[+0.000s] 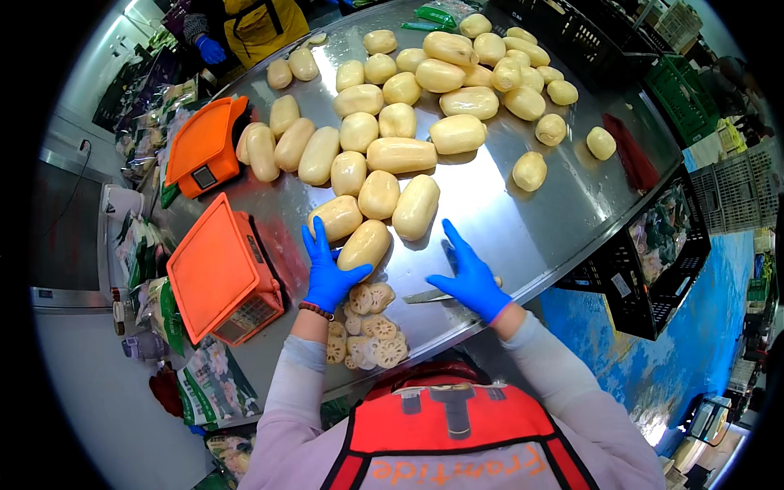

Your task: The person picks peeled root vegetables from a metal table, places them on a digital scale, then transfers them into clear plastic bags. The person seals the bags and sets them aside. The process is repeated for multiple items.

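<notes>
My left hand (pixel 331 278), in a blue glove, spreads its fingers beside a peeled lotus root segment (pixel 365 244). Its thumb lies at the near end of that segment, apparently touching it. My right hand (pixel 471 278), also gloved in blue, has its fingers apart and nothing between them. Partly hidden beneath it is a knife (pixel 425 297) on the metal table; the blade points left. Cut lotus root slices and end pieces (pixel 378 334) form a pile near the table's front edge. Beyond my hands lie several whole peeled segments (pixel 401 155).
Two orange scales (pixel 208 266) (pixel 205 147) stand at left, near printed bags (pixel 214 383). A dark red cloth (pixel 631 153) lies by the right edge. Black crates (pixel 649 275) are beside the table. Across it stands a person in a yellow apron (pixel 263 27).
</notes>
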The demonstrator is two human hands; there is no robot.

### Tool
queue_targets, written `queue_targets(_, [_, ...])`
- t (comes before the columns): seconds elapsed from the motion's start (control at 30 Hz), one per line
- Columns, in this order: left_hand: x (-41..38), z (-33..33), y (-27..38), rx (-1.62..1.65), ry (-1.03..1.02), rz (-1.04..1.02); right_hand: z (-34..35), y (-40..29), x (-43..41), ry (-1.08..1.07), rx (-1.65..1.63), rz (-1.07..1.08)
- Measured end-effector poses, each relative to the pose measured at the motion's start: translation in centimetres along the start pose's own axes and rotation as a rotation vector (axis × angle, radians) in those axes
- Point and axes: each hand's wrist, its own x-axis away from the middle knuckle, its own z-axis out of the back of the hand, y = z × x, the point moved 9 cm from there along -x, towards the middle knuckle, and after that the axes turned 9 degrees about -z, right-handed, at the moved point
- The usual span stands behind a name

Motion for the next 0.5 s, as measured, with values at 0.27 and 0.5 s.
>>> queue_targets(0.27, [-4.6,-2.6,1.8,0.004,-0.042,-0.018,-1.2,0.0,-6.4,0.357,0.04,0.053])
queue_targets(0.5, [-10.5,-6.2,2.5,-0.181,-0.015,-0.135,4.8,1.5,-12.6,0.478,0.122,0.044])
